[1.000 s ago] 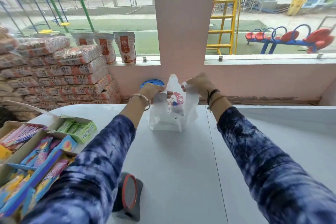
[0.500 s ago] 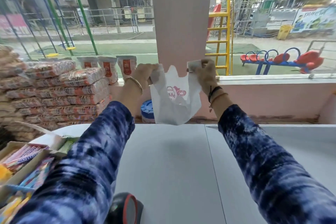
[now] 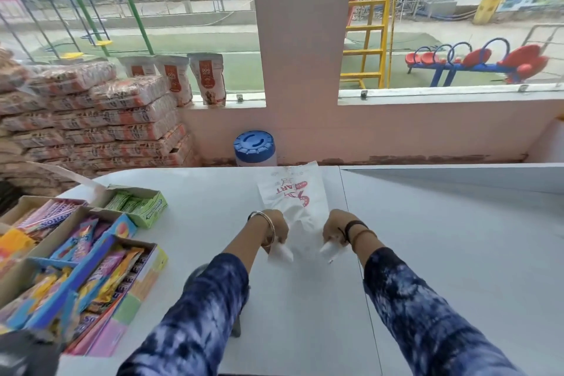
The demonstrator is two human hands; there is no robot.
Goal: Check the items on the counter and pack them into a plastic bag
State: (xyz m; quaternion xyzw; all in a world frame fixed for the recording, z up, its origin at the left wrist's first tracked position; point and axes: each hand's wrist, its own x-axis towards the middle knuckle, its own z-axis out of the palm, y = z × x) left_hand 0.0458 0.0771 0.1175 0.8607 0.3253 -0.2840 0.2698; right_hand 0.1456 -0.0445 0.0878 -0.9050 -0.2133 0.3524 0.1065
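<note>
Head view: the thin white plastic bag with red print [image 3: 291, 195] lies flat on the smooth pale-grey worktop [image 3: 305, 299], bottom end away from the person. The left hand [image 3: 274, 227] and right hand [image 3: 335, 227] each have their grip clamped on one of its soft, crinkled handles. Packing looks close to finished or barely begun; whether anything is inside I cannot tell. Open cardboard boxes of glossy, bright sweet wrappers [image 3: 76, 256] sit well apart at the left.

White plastic bag [image 3: 293, 192] with red print, perhaps lettering; blue-mottled sleeves [image 3: 195, 314].
</note>
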